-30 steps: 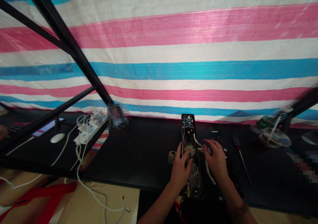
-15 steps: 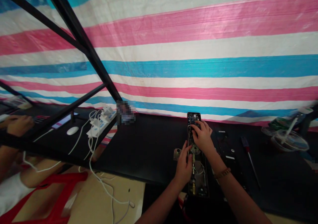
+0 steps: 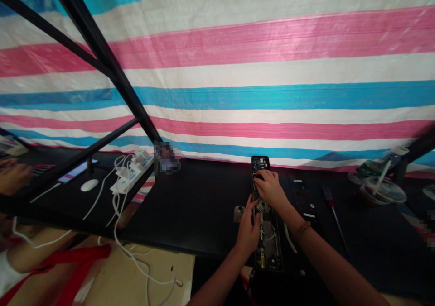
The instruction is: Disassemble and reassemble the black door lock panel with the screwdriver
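On a black tabletop (image 3: 204, 220) in front of a tarpaulin of pink, white and blue stripes (image 3: 258, 88), a long, narrow black electronic door lock (image 3: 268, 247) lying open lengthwise, directly ahead of the wearer. At its far end, a dark circuit board (image 3: 259, 163); at its near end, a small brass cylinder (image 3: 261, 258). Both hands close together on the lock: the left hand (image 3: 247, 234) clamped around its left edge, the right hand (image 3: 270, 190) curled over the upper part, just below the board, with a beaded bracelet (image 3: 303, 230) on that wrist. Just left of the lock, a small square metal fitting (image 3: 239, 213). To the right, a black plate with slots (image 3: 304, 202), then a screwdriver with a red and black handle (image 3: 335, 217), and near the table's far right corner, a clear plastic cup with a straw (image 3: 382, 193). Farther left, beyond a black metal frame bar (image 3: 102, 57), a white power strip (image 3: 131, 177) trailing white cables (image 3: 118, 233), a white computer mouse (image 3: 89, 185) and a lit phone (image 3: 76, 171). At the far left edge, another person's hand (image 3: 13, 177), well apart from the lock.
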The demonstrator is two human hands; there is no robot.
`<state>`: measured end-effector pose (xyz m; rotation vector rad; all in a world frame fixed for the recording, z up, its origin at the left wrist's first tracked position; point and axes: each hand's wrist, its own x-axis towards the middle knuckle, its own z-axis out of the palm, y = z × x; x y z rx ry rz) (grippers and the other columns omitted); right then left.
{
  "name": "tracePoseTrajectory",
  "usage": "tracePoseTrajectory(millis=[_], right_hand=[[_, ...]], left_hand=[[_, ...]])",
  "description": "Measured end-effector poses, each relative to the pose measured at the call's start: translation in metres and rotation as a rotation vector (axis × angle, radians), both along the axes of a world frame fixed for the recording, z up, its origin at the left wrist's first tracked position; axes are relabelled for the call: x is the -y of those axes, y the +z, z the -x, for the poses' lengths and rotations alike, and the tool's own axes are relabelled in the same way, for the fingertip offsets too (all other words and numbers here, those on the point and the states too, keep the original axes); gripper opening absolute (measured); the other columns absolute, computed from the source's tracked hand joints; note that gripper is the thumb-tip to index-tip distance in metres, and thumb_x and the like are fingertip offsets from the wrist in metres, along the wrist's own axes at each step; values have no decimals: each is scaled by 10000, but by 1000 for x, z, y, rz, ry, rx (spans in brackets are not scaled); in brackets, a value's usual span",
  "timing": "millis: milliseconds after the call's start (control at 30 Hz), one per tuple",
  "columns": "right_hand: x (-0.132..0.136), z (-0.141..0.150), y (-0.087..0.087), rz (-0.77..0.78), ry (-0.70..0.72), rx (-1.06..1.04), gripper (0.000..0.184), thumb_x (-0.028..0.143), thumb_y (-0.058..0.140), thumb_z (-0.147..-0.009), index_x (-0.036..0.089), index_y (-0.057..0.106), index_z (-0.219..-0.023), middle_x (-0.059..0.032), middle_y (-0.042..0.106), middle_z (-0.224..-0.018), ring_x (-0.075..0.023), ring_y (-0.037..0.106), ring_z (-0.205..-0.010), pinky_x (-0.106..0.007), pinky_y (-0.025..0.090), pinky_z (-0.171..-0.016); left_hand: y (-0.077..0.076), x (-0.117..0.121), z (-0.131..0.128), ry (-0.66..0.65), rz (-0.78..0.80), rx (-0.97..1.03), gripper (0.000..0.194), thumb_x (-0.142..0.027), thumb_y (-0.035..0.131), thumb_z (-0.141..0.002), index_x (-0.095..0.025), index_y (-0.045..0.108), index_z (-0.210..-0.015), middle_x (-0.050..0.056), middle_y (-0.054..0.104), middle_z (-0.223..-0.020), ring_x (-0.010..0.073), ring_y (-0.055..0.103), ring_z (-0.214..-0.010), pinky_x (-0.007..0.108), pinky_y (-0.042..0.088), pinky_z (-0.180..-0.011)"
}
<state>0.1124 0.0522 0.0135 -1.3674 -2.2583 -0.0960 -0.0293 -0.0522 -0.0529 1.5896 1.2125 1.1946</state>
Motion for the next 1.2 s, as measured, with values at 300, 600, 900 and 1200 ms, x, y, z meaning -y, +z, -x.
tracePoseTrajectory(millis=[300,600,900,1200], right_hand=[[2,1,7,11,15,-41,196,130,566,-898,192,717,-1008,-121,657,-1184,-292,542,-1127,-444,394,-939],[26,4,-16,-18,-108,-67,194,158,574,-879,200,745,-960,-167,490,-1482,-380,364,-1404,-561,364,-1028],[26,-1,-20,45,-64,-97,140,189,635,-863,233,767,-877,-123,496,-1505,-364,363,-1423,-561,358,-1031],[27,9,-19,43,-114,-200,174,155,590,-865,211,749,-823,-125,538,-1465,-353,405,-1386,-553,346,-1034]], left_hand=[[2,0,0,-8,2,13,392,-264,424,-1015,-189,532,-1384,147,384,-1615,247,385,-1484,468,310,-1213],[1,0,0,-3,5,2,395,-252,407,-1016,-220,526,-1392,120,388,-1617,236,380,-1487,468,315,-1211],[2,1,0,-2,13,-6,376,-265,408,-1018,-207,531,-1369,128,382,-1619,236,391,-1480,452,346,-1190],[2,-1,0,1,3,-35,392,-245,400,-1012,-205,524,-1382,123,379,-1622,240,389,-1481,465,356,-1183]])
